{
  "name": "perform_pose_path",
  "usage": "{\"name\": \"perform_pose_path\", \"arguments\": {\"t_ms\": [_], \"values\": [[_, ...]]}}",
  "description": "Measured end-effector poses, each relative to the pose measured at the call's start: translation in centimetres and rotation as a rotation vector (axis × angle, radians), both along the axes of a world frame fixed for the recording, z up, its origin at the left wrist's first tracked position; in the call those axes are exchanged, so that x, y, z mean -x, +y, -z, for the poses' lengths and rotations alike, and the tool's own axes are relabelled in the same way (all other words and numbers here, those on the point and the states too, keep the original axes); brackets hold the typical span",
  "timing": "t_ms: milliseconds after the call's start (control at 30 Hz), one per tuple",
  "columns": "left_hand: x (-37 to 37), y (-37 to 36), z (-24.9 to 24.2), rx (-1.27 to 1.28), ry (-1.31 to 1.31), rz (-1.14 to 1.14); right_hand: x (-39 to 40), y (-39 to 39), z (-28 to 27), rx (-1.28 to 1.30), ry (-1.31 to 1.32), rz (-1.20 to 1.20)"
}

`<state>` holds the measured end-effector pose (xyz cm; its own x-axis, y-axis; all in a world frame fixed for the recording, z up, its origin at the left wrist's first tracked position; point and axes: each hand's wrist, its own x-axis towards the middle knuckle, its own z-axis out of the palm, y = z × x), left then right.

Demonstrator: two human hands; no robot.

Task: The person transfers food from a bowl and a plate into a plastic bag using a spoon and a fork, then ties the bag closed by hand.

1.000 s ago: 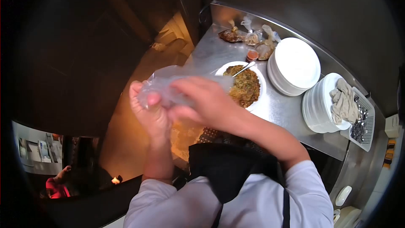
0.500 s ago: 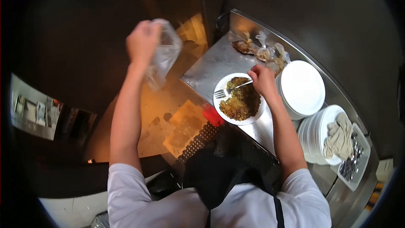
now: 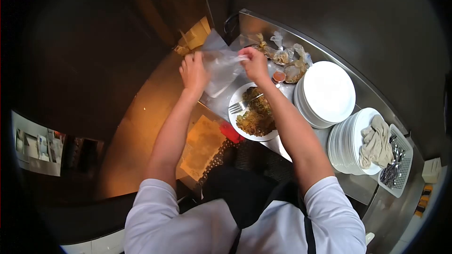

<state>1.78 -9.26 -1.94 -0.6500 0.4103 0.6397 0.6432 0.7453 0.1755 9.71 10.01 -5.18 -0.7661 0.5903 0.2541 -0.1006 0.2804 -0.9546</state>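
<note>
A clear plastic bag (image 3: 223,73) is stretched between my two hands above the counter's left corner. My left hand (image 3: 193,71) grips its left side with bent fingers. On the bag's right edge, my right hand (image 3: 254,63) pinches the plastic. Just below my right hand lies a white plate (image 3: 233,121) with browned food (image 3: 256,120) and a fork (image 3: 238,107) resting on it. A small reddish cup (image 3: 278,76) stands near my right forearm.
Tied bags of food (image 3: 295,71) lie along the counter's back. Stacked white plates (image 3: 329,91) stand at the right, beside more plates (image 3: 342,146) topped by a cloth (image 3: 376,143). A basket (image 3: 401,174) holds cutlery. Something red (image 3: 230,132) hangs at the front edge.
My left hand has brought the bag rightward over the counter. My right hand has let go of the fork, moved up and left, and taken hold of the bag. The reddish cup now shows.
</note>
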Motion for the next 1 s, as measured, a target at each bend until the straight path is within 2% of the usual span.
{"name": "perform_pose_path", "arguments": {"t_ms": [67,100,200,233,333,367,467,500,600,667,767,900,1000], "values": [[1.3,-1.8,5.9,-0.06,-0.377,-0.083,1.2,1.0,1.1,-0.027,0.041,0.095],[2.4,-2.5,8.0,-0.089,-0.56,-0.118,1.6,1.3,1.1,0.042,0.044,0.065],[5.4,-3.6,10.9,-0.833,-1.302,-0.062,1.2,2.0,1.1,-0.262,0.032,0.029],[5.7,-4.2,9.9,-1.027,-1.442,-0.02,0.5,2.6,1.0,-0.496,0.011,-0.021],[4.8,-3.4,7.8,-1.541,-1.485,-0.019,0.9,3.8,3.5,-0.819,-0.044,0.095],[3.7,-2.9,7.5,-1.442,-1.29,0.009,0.8,4.1,4.2,-0.73,-0.186,0.086],[1.2,-1.7,9.2,-1.148,-1.011,-0.009,-1.6,3.7,2.5,-0.657,-0.537,-0.312],[0.4,-1.8,9.9,-1.044,-0.926,-0.017,-3.1,3.1,1.6,-0.763,-0.576,-0.349],[-1.8,-2.1,11.6,-0.893,-0.896,0.033,-6.9,2.7,0.5,-1.065,-0.614,-0.443],[-3.2,-2.0,12.9,-0.946,-0.941,0.076,-8.5,3.4,1.7,-1.212,-0.533,-0.462],[-4.6,-1.5,13.4,-1.018,-1.016,0.111,-9.4,3.8,3.5,-1.303,-0.458,-0.362],[-6.4,-1.6,11.7,-1.069,-1.151,0.085,-9.4,3.8,4.4,-1.361,-0.432,-0.329],[-6.7,-2.0,13.0,-0.934,-1.115,0.078,-9.5,4.4,4.6,-1.438,-0.444,-0.376]]}}
